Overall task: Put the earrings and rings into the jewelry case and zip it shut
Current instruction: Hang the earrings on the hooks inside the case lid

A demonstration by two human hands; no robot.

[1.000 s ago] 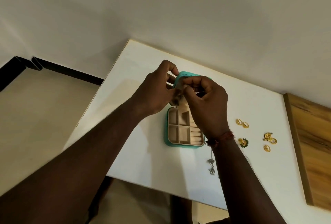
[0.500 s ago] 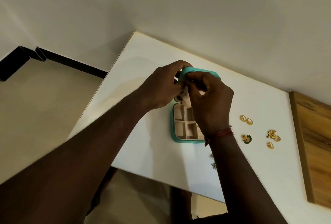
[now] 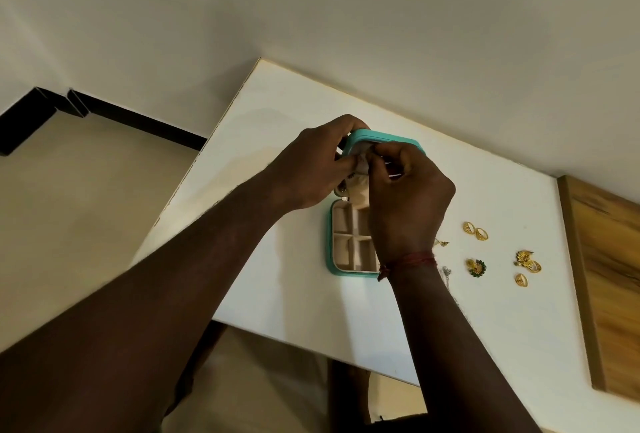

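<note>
Head view: The teal jewelry case (image 3: 331, 245) lies open on the white table (image 3: 277, 103), its base flat and its lid (image 3: 384, 138) raised at the far side. The beige compartments in the base that are visible hold nothing; the right portion of the base is hidden behind the right hand.

The left hand (image 3: 311, 169) is at the left corner of the lid, fingers curled around its edge, thumb pressed against a pale fabric fold inside the lid. The right hand (image 3: 408, 197) is directly beside it, thumb and forefinger pressed together on the same fold at the lid's inner face. Whether a piece of jewelry sits between the fingertips cannot be determined. A red thread (image 3: 408, 261) circles the right wrist.

To the right of the case, well apart from it, lie two gold rings (image 3: 475, 230) side by side, a green-and-gold earring (image 3: 476, 267), a gold earring cluster (image 3: 526, 259) and a single gold ring (image 3: 521, 279). A wooden panel (image 3: 609, 276) borders the table on the right.
</note>
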